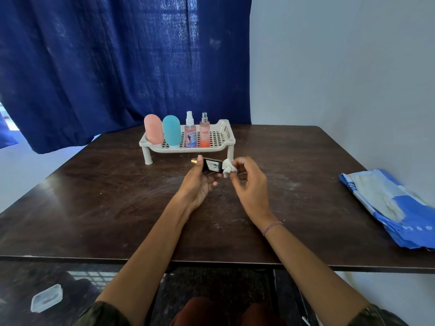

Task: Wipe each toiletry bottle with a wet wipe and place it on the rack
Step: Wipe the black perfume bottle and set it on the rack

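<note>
**Item in hand.** Small dark rectangular perfume bottle with gold cap, held on its side just in front of the white perforated plastic rack on legs, above the dark wooden table.
- Left grip: fingers curled round the bottle's cap end.
- Right grip: fingertips pinching a crumpled white wet wipe against the bottle's base end.

**Handling note.** The wipe is bunched small. It would likely be best to turn the bottle in the left grip so each flat face meets the wipe, then shift hold to clean the cap end.

**Rack contents, left to right, all upright.**
- Pink capsule-shaped bottle
- Teal capsule-shaped bottle
- Clear spray bottle with white nozzle
- Orange spray bottle with silver nozzle

The rack's right end is free.

**Well right of the rack.** Blue-and-white wipes pack, lying flat.
</note>
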The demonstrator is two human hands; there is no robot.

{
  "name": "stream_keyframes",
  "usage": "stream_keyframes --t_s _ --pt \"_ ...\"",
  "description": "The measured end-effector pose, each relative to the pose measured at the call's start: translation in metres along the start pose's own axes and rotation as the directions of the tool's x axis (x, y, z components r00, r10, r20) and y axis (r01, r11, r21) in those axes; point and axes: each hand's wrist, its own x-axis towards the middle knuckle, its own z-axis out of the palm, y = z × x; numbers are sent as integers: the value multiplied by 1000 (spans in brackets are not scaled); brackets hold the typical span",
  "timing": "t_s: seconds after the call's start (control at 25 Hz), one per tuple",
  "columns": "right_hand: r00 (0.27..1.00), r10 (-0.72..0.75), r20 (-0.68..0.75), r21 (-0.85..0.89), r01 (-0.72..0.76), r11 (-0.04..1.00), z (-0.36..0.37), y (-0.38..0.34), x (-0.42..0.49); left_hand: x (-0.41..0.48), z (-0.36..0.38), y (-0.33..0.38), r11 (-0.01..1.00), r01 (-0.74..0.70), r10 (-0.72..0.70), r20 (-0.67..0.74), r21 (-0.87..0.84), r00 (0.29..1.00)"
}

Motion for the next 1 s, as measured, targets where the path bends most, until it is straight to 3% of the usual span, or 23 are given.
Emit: stream_keyframes --t_s 0.24,0.44,0.56,0.72,0.88,1.0 --pt "984 -27 175 20 24 1000 2 2 -1 -1 -1 1 995 -104 104 -63 -5 993" --pt "968 113 224 -65 -100 993 1 2 0 -2 -2 2 959 -247 272 -208 141 939" --pt "979 33 202 -214 11 977 1 5 0 -3 -4 0 865 -345 428 -177 366 886" --pt "983 37 179 -456 49 889 -2 5 1 -3 -6 -3 701 -426 554 -61 573 830" --pt "981 51 188 -518 55 854 -3 5 0 -7 -5 -3 583 -469 649 -33 663 760" --pt "964 82 252 -535 68 842 -3 8 1 -9 -3 -1 567 -474 680 -58 674 731"
